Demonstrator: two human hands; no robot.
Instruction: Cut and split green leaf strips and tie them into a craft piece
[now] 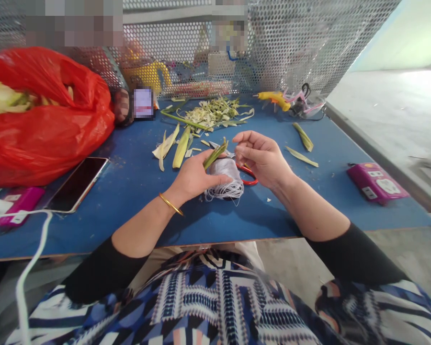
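Note:
My left hand, with a gold bangle at the wrist, holds a small green piece of folded husk that sticks up between its fingers. Its thumb lies against a spool of white thread on the blue table. To the right, my right hand is raised with its fingers curled and pinched; anything between the fingertips is too small to make out. Scissors with red handles lie partly behind the spool, beneath my right hand. Strips of husk rest just beyond my left hand.
A heap of husk scraps lies toward the metal mesh. A red bag and a phone are left. A yellow glue gun and purple packet are right, on the blue table.

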